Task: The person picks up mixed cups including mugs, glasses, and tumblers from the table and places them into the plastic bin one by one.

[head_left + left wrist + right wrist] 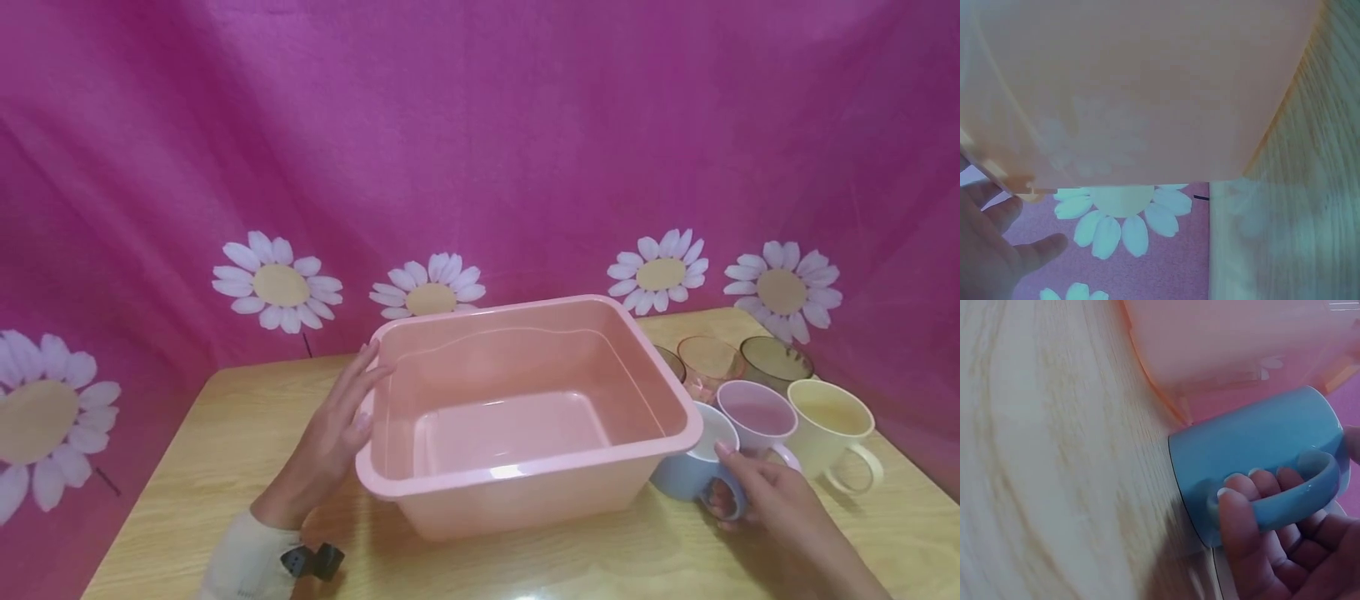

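Clasping the blue mug [678, 477] just right of the tub [517, 507], the right hand [780, 500] sits opposite the loose-fingered left hand [330, 433].

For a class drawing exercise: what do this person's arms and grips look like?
The left grip is an ungloved hand, with a cream sleeve and a small black piece beside it. The right grip is ungloved too, its forearm showing no sleeve.

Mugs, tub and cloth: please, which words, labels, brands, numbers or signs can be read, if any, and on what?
None: no text can be read on the blue mug, purple mug, yellow mug, pink tub or cloth; the cloth shows only flowers. Hidden sides cannot be judged.
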